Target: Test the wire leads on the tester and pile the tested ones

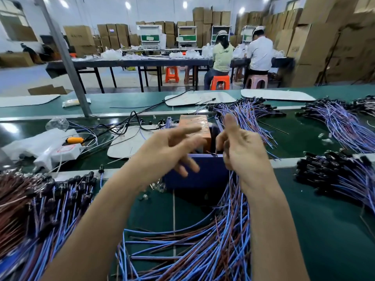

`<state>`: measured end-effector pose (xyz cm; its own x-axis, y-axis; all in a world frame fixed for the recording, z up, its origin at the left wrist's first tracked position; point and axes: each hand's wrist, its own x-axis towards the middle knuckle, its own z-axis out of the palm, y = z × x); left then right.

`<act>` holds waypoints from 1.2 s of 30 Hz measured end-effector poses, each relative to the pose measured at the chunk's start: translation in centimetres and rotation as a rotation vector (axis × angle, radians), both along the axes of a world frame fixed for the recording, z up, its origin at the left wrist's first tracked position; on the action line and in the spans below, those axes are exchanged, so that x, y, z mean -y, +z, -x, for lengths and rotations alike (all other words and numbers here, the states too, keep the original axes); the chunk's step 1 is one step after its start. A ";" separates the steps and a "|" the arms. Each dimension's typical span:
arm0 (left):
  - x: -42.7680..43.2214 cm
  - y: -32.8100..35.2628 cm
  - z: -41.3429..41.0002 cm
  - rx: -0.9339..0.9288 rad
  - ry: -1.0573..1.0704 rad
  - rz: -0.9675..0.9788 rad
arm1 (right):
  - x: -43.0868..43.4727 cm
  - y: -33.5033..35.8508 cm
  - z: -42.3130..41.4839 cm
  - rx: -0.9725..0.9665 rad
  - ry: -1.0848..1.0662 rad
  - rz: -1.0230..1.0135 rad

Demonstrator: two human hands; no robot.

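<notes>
The tester (200, 169) is a blue box with an orange block (195, 126) on top, in the middle of the green bench. My right hand (239, 147) is over its right side, thumb up, fingers curled round a bundle of blue and brown wire leads (223, 236) that trails down toward me. My left hand (172, 147) hovers in front of the tester with fingers spread and holds nothing. A pile of leads (44, 201) lies at my left.
More lead bundles lie at the far right (341, 122), near right (345, 175) and behind the tester (249, 112). White bags and an orange-handled tool (75, 140) sit at left. A grey post (67, 57) rises from the bench. Two people sit at a far table.
</notes>
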<state>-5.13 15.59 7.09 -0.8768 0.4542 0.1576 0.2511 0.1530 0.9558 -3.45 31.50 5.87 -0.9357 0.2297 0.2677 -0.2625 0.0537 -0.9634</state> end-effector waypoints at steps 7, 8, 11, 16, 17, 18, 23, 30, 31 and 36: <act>-0.8 0.1 0.2 0.056 0.208 -0.517 | 0.6 -0.9 -0.3 0.255 0.484 -0.371; -0.7 0.1 0.2 0.032 0.213 -0.485 | 0.5 -1.0 -0.5 0.276 0.526 -0.400; -0.8 -0.1 -0.1 0.021 0.115 -0.327 | 0.1 -0.7 -0.6 0.207 0.518 -0.443; -1.5 -0.4 -0.4 0.154 -0.020 -0.246 | -1.3 -0.4 -0.9 0.094 0.626 -0.247; -1.6 -0.5 -0.4 0.163 -0.027 -0.243 | -1.4 -0.3 -1.0 0.085 0.617 -0.222; -1.6 -0.5 -0.4 0.164 -0.033 -0.239 | -1.4 -0.2 -1.1 0.075 0.593 -0.183; -1.8 -0.7 -0.6 0.139 -0.052 -0.189 | -1.1 -0.3 -0.5 0.038 0.392 0.077; -2.1 -1.0 -0.6 0.074 -0.012 -0.101 | -1.5 -0.2 -0.2 0.012 0.252 0.221; -2.1 -1.0 -0.6 0.063 0.006 -0.085 | -1.7 -0.1 -0.2 0.018 0.219 0.246; -2.2 -1.1 -0.3 0.041 0.064 -0.024 | -3.2 -0.6 -0.3 0.110 0.087 0.243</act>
